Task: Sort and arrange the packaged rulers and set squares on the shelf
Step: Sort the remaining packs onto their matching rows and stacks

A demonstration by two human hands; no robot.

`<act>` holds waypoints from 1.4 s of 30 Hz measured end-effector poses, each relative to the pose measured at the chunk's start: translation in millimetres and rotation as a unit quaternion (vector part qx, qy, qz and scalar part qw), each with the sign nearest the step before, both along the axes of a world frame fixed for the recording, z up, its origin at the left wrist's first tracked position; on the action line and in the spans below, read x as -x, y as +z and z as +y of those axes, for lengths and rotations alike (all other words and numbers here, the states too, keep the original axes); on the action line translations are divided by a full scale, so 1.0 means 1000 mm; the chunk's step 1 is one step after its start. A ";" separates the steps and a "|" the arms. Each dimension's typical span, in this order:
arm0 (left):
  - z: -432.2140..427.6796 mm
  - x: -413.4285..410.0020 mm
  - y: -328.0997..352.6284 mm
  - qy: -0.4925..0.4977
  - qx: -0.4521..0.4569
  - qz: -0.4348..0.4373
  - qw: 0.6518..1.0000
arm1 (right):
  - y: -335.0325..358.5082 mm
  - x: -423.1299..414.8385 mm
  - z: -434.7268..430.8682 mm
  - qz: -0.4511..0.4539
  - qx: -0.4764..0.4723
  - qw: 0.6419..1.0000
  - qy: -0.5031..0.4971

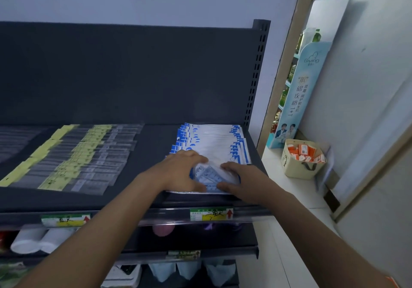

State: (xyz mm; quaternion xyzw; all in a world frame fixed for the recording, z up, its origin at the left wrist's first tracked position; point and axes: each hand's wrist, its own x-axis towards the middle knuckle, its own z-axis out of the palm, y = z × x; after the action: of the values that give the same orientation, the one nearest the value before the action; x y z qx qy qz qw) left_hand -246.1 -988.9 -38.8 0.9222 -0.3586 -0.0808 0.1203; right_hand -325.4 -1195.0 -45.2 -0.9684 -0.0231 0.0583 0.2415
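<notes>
A fanned stack of blue-and-white set-square packets (215,141) lies on the right end of the dark shelf (153,154). At its front, one packet (209,175) with a blue triangle showing sits between my hands. My left hand (185,170) holds its left edge, thumb along the front and fingers over the top. My right hand (237,181) holds its right edge the same way. Rows of clear ruler packets with yellow headers (75,156) overlap across the shelf's left and middle.
Price labels (211,214) hang on the shelf's front rail. Lower shelves hold white cups (33,241) and folded white items. To the right stand a blue cardboard display (298,93) and a beige basket of orange boxes (302,159) on the floor.
</notes>
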 end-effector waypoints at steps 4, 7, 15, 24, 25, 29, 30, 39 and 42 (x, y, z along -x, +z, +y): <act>-0.005 -0.013 0.000 0.009 -0.007 0.002 1.000 | 0.000 -0.016 -0.003 0.005 0.000 1.000 -0.005; -0.006 -0.024 0.000 0.014 0.004 0.008 1.000 | 0.000 -0.029 -0.005 -0.006 -0.007 1.000 -0.016; -0.010 -0.036 -0.001 0.033 0.020 0.001 0.999 | -0.001 -0.052 -0.009 -0.020 0.011 1.000 -0.013; 0.002 -0.018 0.000 0.198 0.054 0.112 0.972 | -0.005 -0.039 -0.027 -0.036 0.003 0.998 0.045; 0.001 -0.018 0.001 0.213 0.091 0.125 0.965 | -0.008 -0.037 -0.028 -0.032 0.015 0.998 0.048; -0.007 -0.013 -0.004 0.242 0.199 0.170 0.934 | -0.022 -0.033 -0.027 -0.021 0.051 0.997 0.044; -0.009 -0.012 -0.005 0.246 0.206 0.177 0.930 | -0.024 -0.033 -0.026 -0.029 0.065 0.996 0.045; -0.012 -0.009 -0.017 0.304 0.357 0.159 0.869 | -0.034 -0.034 -0.018 -0.060 0.033 0.997 -0.032; -0.019 -0.009 -0.018 0.316 0.388 0.191 0.844 | -0.032 -0.043 -0.016 -0.025 -0.016 0.996 -0.081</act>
State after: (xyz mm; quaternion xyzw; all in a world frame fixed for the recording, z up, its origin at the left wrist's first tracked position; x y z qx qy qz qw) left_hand -236.6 -1008.4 -56.4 0.8297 -0.0199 -0.0670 0.5538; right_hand -282.1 -1211.0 -77.3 -0.9643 0.0487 0.0137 0.2599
